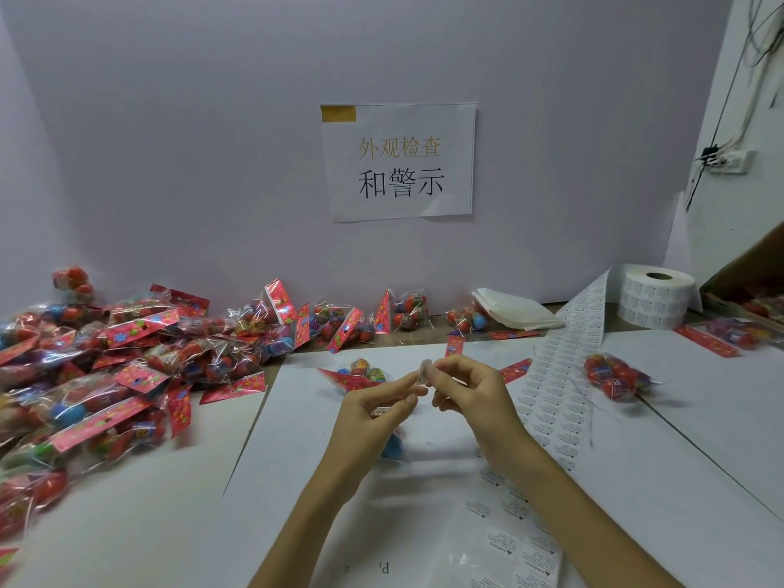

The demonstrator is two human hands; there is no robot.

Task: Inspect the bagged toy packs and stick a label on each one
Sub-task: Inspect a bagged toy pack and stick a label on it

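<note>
White table (127, 524) | left hand (377, 407) and right hand (471, 390) both pinch 1 label (425, 370) | toy pack (360, 373) just behind.

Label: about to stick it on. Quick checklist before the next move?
1. Label is off the backing and held in the air: ok, pinched between the fingertips of the left hand and the right hand.
2. Toy pack ready to take it: ok, it sits under the left hand with a blue ball showing.
3. Sticky side faces the pack: cannot tell.
4. Label flat, not folded on itself: cannot tell, too blurred.
5. Pack inspected: cannot tell.
6. Label strip lies close for the next one: ok, beside the right hand.
</note>
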